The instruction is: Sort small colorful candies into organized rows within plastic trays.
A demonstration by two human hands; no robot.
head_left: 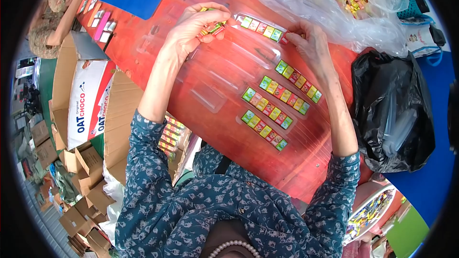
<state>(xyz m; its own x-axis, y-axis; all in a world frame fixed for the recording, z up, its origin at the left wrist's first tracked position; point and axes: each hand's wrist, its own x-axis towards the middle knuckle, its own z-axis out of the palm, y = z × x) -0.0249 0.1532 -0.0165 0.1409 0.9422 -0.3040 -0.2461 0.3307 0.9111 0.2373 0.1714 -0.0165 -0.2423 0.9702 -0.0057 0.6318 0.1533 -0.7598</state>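
While outstretched over the red table (215, 71), left hand (193, 26) fingers pinching small candies (213, 27), right hand (311, 43) fingertips on tray (260, 27).

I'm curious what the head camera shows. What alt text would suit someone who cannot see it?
Seen from above, a person's left hand holds a bunch of small colourful candies while the right hand steadies a clear tray partly filled with a row of them on a red table. Three filled trays lie nearer the person.

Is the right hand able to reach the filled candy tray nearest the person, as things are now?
Probably yes. The right hand rests at the far tray; bare red table lies between it and the nearest filled tray, with nothing blocking.
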